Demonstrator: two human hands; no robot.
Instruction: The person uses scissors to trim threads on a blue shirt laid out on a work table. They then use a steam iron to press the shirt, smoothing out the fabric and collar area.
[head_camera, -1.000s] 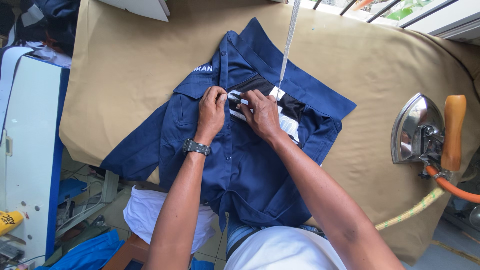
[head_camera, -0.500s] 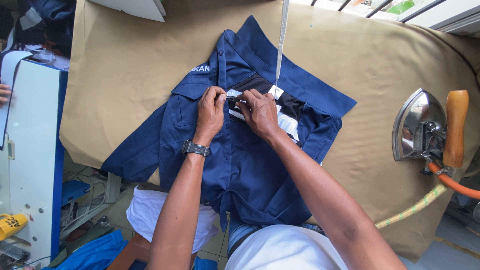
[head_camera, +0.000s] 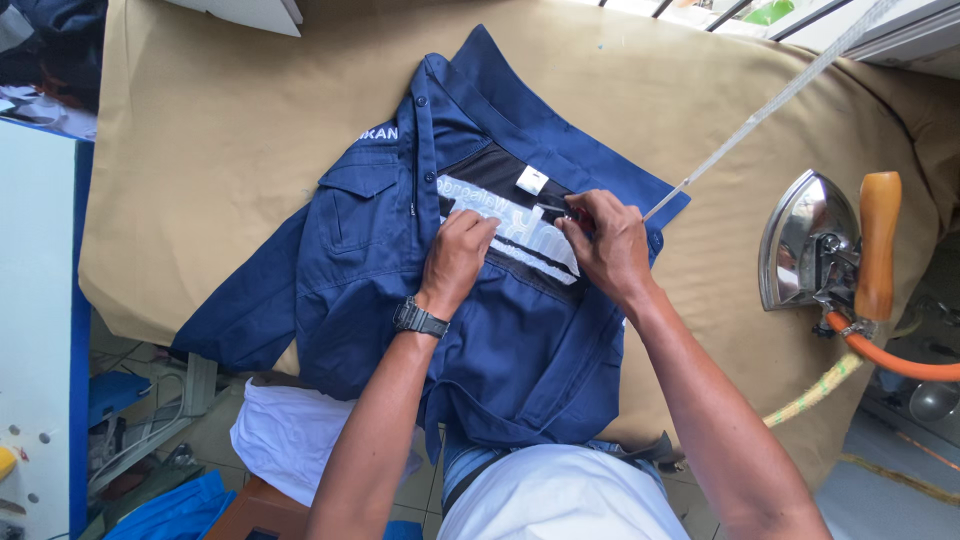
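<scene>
The left hand (head_camera: 458, 252) is resting knuckles-up on the navy work shirt (head_camera: 480, 290), its fingers curled down and pressing the white lettered strip (head_camera: 520, 235) that is lying across the shirt's dark inner panel. A dark wristwatch (head_camera: 419, 319) is sitting on that wrist. The right hand (head_camera: 608, 245) is lying just beside it on the same strip, its fingertips pinched shut on a small dark tool with a red part (head_camera: 562, 211); the tool's exact kind is too small to tell.

The shirt is lying spread open in the middle of the tan padded counter (head_camera: 220, 160), collar pointing away from the person, one sleeve hanging over the counter's near edge. A small white tag (head_camera: 532, 180) is showing on the dark panel just beyond the hands. A pale cord (head_camera: 770, 105) is running from beside the right hand toward the counter's far right corner. Well to the right of the shirt, a metal iron with a wooden handle (head_camera: 830, 250) is standing on its side on the counter, with an orange hose (head_camera: 885, 360) attached.
</scene>
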